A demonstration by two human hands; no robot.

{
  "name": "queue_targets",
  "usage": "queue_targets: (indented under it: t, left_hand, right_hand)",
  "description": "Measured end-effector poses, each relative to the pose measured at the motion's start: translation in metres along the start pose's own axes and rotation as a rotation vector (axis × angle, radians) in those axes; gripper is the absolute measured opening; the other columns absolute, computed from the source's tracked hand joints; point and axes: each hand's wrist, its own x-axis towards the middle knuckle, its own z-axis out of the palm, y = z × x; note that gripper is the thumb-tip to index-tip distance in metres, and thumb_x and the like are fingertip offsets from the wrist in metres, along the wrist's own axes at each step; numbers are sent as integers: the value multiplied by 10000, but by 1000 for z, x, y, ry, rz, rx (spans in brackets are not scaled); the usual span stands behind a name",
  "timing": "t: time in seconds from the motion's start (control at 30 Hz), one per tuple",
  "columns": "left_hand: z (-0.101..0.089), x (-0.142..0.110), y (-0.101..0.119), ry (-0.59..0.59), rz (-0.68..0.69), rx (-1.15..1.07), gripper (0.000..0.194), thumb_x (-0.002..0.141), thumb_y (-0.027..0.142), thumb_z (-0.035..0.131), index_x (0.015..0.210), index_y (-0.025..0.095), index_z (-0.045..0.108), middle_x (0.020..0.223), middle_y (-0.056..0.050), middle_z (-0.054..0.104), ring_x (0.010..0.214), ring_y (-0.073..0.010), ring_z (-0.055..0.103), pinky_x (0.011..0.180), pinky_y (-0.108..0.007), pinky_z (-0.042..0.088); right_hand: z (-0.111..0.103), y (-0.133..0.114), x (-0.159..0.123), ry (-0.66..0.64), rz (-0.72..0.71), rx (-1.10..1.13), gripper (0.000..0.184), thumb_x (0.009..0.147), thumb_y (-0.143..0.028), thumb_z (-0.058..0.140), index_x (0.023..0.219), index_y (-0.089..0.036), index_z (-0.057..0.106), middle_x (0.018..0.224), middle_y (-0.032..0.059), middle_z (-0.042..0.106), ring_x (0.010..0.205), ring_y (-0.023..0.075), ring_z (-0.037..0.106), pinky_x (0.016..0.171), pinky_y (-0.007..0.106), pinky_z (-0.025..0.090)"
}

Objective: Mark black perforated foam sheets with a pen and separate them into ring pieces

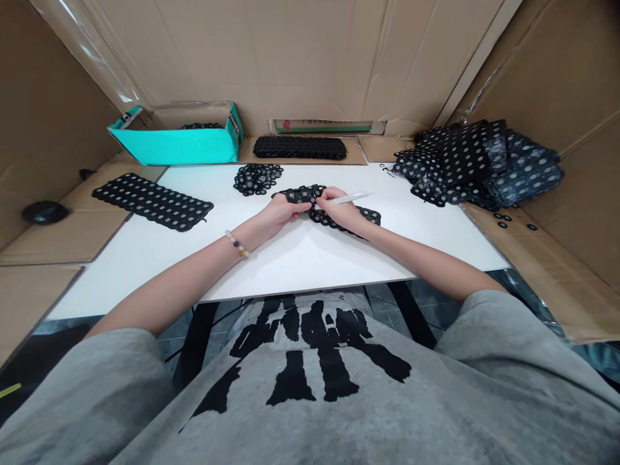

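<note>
Over the white board [281, 265], both hands meet on a black panel of joined rings [334, 221] that looks crocheted. My left hand [281, 213] pinches its left part between thumb and fingers. In my right hand [338, 206] is a slim white pen-like tool [357, 196], its back end pointing right and its tip hidden at the panel. The panel's right end lies on the board under my right wrist. Just beyond my left hand is a pile of loose black rings [256, 178].
A finished-looking ring panel [152, 200] lies at left. Behind stand a turquoise box [179, 147] and a stack of black panels [300, 148]. More dotted panels [465, 155] are heaped at right, near several loose rings [502, 225]. Cardboard walls [310, 58] enclose the board. A black mouse-like object [45, 212] sits far left.
</note>
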Motion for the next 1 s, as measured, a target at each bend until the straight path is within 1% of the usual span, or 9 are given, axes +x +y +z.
queue_targets:
  t: [0.1, 0.23, 0.3, 0.37, 0.43, 0.57, 0.7, 0.87, 1.0]
  left_hand:
    - [0, -1, 0, -2, -5, -2, 261, 618, 147, 889, 695, 151, 639, 642, -5, 604, 544, -93, 447, 515, -260, 341]
    - [-2, 2, 2, -17, -49, -30, 232, 662, 133, 870, 719, 139, 646, 628, -5, 579, 531, -79, 446, 496, -238, 328]
    - [-2, 4, 3, -18, -60, -56, 232, 706, 163, 854, 705, 143, 622, 600, -1, 552, 517, -78, 442, 480, -232, 319]
    - [-1, 4, 4, -4, -55, -68, 269, 736, 215, 844, 687, 155, 587, 572, 5, 526, 503, -84, 443, 464, -234, 315]
    - [0, 3, 5, 20, -22, -42, 307, 730, 280, 851, 686, 161, 572, 567, 8, 522, 496, -93, 449, 452, -238, 320]
    - [2, -1, 4, -8, 108, 161, 376, 633, 366, 902, 805, 135, 660, 664, -5, 609, 539, -102, 485, 487, -245, 392]
    - [3, -2, 0, -6, 158, 280, 430, 584, 349, 909, 888, 135, 692, 710, 3, 639, 554, -99, 471, 491, -243, 396]
    - [1, 4, -5, 37, 87, 80, 367, 612, 309, 895, 809, 155, 627, 692, 0, 611, 542, -101, 484, 470, -242, 377]
    - [0, 6, -5, 27, 39, 52, 308, 657, 278, 874, 768, 146, 619, 672, -8, 605, 543, -105, 498, 473, -245, 382]
  right_hand:
    - [5, 0, -2, 24, -78, -116, 276, 835, -239, 616, 593, -223, 484, 806, 19, 553, 842, 187, 556, 911, 344, 481]
    - [3, 1, 2, 30, -92, -103, 271, 837, -254, 635, 603, -226, 502, 815, 26, 565, 890, 199, 571, 937, 349, 484]
    - [-3, 2, 6, -34, -13, 11, 287, 828, -287, 679, 596, -219, 523, 776, 17, 570, 855, 190, 591, 880, 335, 515]
    - [-11, 3, 10, -120, 142, 221, 303, 806, -332, 738, 610, -212, 540, 716, -2, 570, 768, 165, 614, 777, 303, 545]
    - [-17, 2, 12, -147, 274, 450, 318, 769, -362, 799, 646, -208, 550, 688, -20, 586, 702, 135, 632, 712, 267, 561]
    - [-22, -5, 9, -106, 287, 655, 390, 703, -377, 884, 648, -206, 538, 693, -25, 633, 695, 116, 664, 708, 234, 591]
    - [-21, -9, 6, -105, 240, 661, 396, 722, -382, 879, 637, -201, 537, 676, -24, 636, 686, 117, 683, 690, 222, 594]
    - [-20, -11, 8, -73, 333, 524, 321, 799, -276, 802, 633, -189, 541, 579, -40, 576, 581, 112, 676, 511, 170, 498]
    - [-17, -10, 7, -64, 352, 433, 303, 840, -154, 707, 591, -179, 536, 539, -38, 578, 554, 101, 656, 510, 163, 492]
